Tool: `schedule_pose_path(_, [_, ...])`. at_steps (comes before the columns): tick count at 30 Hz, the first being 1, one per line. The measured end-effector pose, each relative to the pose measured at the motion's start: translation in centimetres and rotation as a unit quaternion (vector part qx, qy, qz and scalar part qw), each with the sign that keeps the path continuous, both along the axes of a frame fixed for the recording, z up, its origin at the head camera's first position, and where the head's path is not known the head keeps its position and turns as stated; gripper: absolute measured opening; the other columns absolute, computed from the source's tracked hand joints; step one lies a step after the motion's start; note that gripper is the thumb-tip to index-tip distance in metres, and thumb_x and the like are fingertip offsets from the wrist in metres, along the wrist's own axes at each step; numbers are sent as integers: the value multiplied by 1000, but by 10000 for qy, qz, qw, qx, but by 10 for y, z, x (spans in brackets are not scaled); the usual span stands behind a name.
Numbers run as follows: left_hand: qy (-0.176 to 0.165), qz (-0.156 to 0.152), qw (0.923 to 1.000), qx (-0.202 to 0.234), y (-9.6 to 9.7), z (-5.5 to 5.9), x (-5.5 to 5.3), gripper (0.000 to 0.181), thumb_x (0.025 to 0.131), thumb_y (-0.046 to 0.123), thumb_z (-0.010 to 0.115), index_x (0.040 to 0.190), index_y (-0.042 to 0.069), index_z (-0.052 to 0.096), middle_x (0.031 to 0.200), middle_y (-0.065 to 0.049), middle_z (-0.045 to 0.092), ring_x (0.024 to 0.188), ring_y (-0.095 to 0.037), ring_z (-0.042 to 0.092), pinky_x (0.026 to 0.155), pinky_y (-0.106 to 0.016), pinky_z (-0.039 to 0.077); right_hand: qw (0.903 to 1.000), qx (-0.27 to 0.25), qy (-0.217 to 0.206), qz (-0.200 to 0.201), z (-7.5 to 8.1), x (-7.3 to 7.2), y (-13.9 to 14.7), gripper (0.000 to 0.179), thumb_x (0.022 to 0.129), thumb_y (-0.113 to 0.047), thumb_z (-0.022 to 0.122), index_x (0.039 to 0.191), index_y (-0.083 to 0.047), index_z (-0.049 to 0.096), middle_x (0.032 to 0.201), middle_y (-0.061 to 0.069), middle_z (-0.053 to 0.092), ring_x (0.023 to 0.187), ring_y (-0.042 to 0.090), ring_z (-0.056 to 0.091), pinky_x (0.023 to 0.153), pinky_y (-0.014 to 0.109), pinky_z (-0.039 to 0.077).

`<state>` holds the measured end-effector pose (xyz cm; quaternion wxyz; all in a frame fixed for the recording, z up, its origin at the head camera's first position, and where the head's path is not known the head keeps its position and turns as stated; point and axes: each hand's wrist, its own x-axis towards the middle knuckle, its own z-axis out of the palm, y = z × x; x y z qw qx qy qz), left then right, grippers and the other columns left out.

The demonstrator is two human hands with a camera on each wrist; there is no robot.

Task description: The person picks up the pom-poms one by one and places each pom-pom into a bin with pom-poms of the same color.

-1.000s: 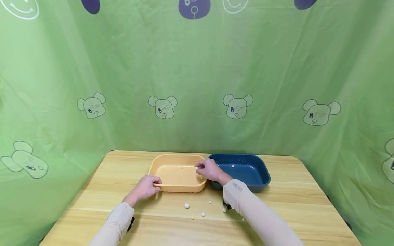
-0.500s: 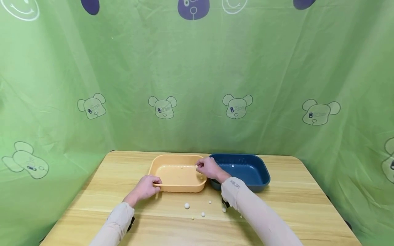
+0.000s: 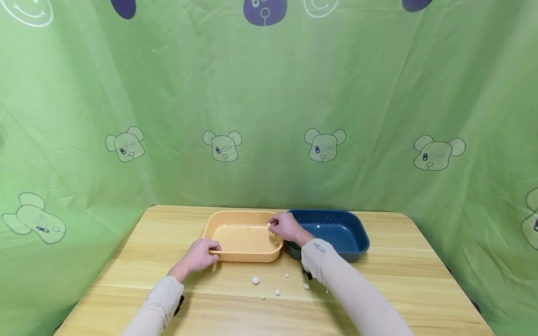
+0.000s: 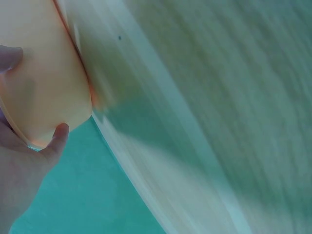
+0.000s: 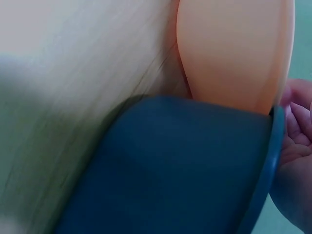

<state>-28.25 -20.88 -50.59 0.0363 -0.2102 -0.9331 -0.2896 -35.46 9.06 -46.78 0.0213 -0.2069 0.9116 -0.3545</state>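
Observation:
My left hand [image 3: 199,254] grips the front left corner of a pale orange plastic basin [image 3: 248,257]. In the left wrist view, the thumb [image 4: 59,139] lies against the outside of its wall. Over the basin's right end, my right hand [image 3: 287,227] pinches a small pale ball [image 3: 268,225] between thumb and fingertips. In the right wrist view, that hand [image 5: 297,146] is partly hidden behind the basins' rims, and the ball does not show. Inside the orange basin lie a tiny ball [image 3: 248,228] and a yellowish one [image 3: 275,241].
A dark blue basin [image 3: 353,257] stands right beside the orange one, under my right wrist, with a small white ball [image 3: 318,226] inside. Several small balls lie on the wooden table [image 3: 168,233] in front, including a larger white ball [image 3: 255,280]. A green curtain [image 3: 269,186] hangs behind.
My right wrist and forearm have shifted very slightly left and up, with the ball still pinched. The left hand and both basins stay in place.

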Motion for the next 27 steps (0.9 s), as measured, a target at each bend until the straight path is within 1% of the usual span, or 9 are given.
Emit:
schedule_pose_path(5, [58,-9,10000,-43,0,1,0,17,71,6,67,72,23,63,72,12,56,72,-11,50,70,-34,43,10000,-83,-13,-22,0,-1,0,13,85,-3,63,96,-2,70,74,0,61,63,10,56,59,24,47])
schedule_pose_path(10, [124,-22,9999,-29,1,1,1,17,70,6,67,71,22,63,72,12,56,72,-11,50,69,-34,43,10000,2,53,13,0,-3,-1,14,83,-2,63,95,-2,70,73,0,61,61,10,56,54,24,46])
schedule_pose_path(14, [61,-30,10000,-5,1,0,2,17,70,5,67,72,22,63,72,11,56,71,-11,50,70,-34,43,9999,55,125,74,-2,-6,-1,15,81,-1,62,94,-2,70,72,0,61,58,10,55,51,23,46])
schedule_pose_path(18, [-53,-20,10000,35,1,-1,2,17,71,5,66,72,22,64,72,10,57,71,-11,49,69,-34,43,9999,35,71,74,-3,-9,-1,15,81,-1,62,94,-2,70,71,0,61,57,10,55,49,24,45])
schedule_pose_path(24, [-90,-2,9998,189,0,1,2,17,70,4,65,71,21,63,72,6,58,71,-12,50,68,-34,42,9999,-83,-48,57,-1,-12,-1,15,83,-2,62,96,0,69,73,1,61,57,11,58,51,25,48])
schedule_pose_path(27, [-84,-16,9998,155,0,1,2,17,70,4,64,71,21,64,72,6,59,71,-12,50,68,-33,42,10000,0,-98,-15,0,-14,-1,16,84,-3,62,98,0,69,74,1,62,59,11,59,53,25,48])
